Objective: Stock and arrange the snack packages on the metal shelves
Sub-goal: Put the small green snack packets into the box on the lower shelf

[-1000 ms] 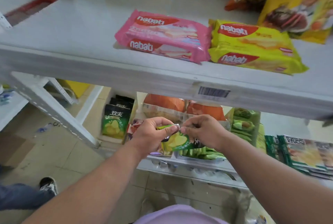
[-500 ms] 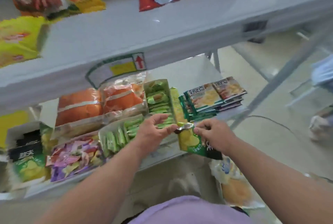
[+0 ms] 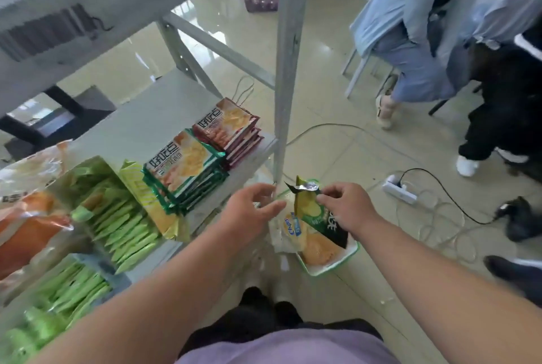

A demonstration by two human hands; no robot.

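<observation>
- Glossy tiled floor [image 3: 337, 117] lies beneath both hands, with a white power strip [image 3: 400, 189] off beyond the right hand.
- Right hand [image 3: 346, 208] pinches a green-and-black snack packet [image 3: 315, 214] (foil top torn).
- Left hand [image 3: 249, 211] is spread loosely, holding nothing, just beside the packet.
- Metal shelf [image 3: 164, 111] of stacked packages [image 3: 187, 170] sits left of the left hand.

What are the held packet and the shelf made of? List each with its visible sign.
Packet: looks like foil-lined plastic film, glossy print outside; its folded top edge shows a shiny, crinkled silver inside. The right hand pinches it.

Shelf: seems painted metal, matte pale grey; it is thin and flat, and the upright and braces are grey too.
</observation>
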